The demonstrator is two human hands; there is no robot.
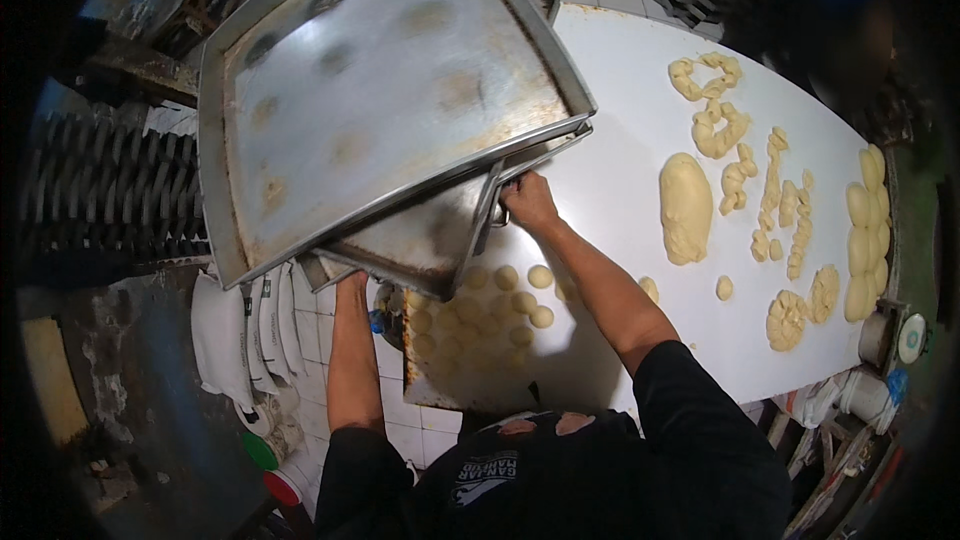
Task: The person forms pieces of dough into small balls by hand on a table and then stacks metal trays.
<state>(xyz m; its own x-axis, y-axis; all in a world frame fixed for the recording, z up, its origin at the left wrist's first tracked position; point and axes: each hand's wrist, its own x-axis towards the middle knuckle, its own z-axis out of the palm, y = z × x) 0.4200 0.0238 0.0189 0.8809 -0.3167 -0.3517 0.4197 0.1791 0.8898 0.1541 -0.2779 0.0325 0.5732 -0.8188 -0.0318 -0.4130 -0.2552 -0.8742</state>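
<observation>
A stack of metal baking trays [395,90] is tilted over the upper left of the view, the top one stained and askew on those below. My right hand [528,202] has its fingers closed on the edge of a lower tray at the stack's right side. My left hand [352,282] is under the stack's near left corner, its fingers hidden by the metal. Below the trays, small round dough balls [540,316] lie in rows on the white table [600,110], partly in shadow.
Shaped dough pieces [686,208] and joined oval rolls [860,240] lie on the table's right side. At the left are stacked dark racks [110,185], white sacks [228,340] and buckets [283,485]. Containers [880,335] sit beyond the right edge.
</observation>
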